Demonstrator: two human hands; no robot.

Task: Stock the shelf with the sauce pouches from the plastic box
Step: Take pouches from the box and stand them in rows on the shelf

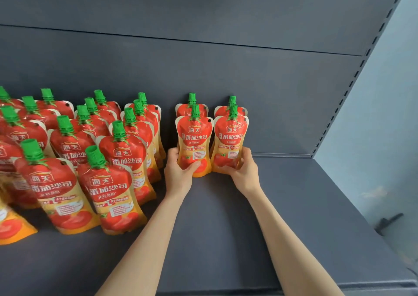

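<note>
The big grey shelf [226,239] fills most of the picture. Its right side is bare. On the left side stand many sauce pouches [67,160] in rows, red and yellow with green caps. The plastic box is not in the picture.

Two bare arms reach up from the bottom toward the middle of the frame. The left hand [178,173] holds the left pouch [195,142] near its bottom. Its fingers [195,165] are curled round the pouch, with the thumb across the front. The right hand [245,171] holds the right pouch [230,142] the same way, low down from the right side.

Both pouches stand tall, caps up and bottoms touching the shelf. They are side by side and very close. Each hand is right on its own pouch.

Just behind them, toward the back wall, stand two more pouches [191,111]. The held ones sit right in front of those, so they look to be in place. I think the next move is to let go gently so they do not tip.
</note>
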